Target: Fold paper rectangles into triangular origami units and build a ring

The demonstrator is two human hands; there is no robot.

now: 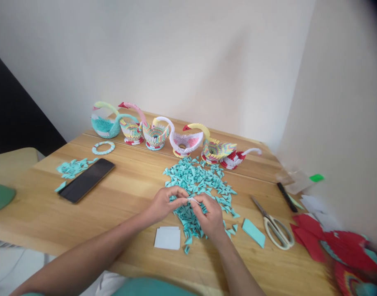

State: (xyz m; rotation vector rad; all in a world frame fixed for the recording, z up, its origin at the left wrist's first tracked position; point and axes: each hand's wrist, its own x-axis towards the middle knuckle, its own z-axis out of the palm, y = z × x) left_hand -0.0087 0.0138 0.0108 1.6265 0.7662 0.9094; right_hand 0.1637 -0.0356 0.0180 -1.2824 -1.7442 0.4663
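Observation:
Between the fingertips of both hands is a small folded white paper piece (193, 200). My left hand (168, 202) pinches its left end, and my right hand (208, 213) pinches the right end. Both are raised over a large heap of folded turquoise paper triangles (188, 176). Below my left hand, a stack of white paper slips (167, 238) lies near the table's front edge. To the right of my right hand is a stack of turquoise paper slips (253, 232).
Several paper swans (185, 142) line the table's back. A ring of folded paper (103, 147), a smaller turquoise pile (73, 167) and a phone (86, 180) lie left. Scissors (276, 230), a black-handled tool (286, 197) and red paper (308, 234) are on the right.

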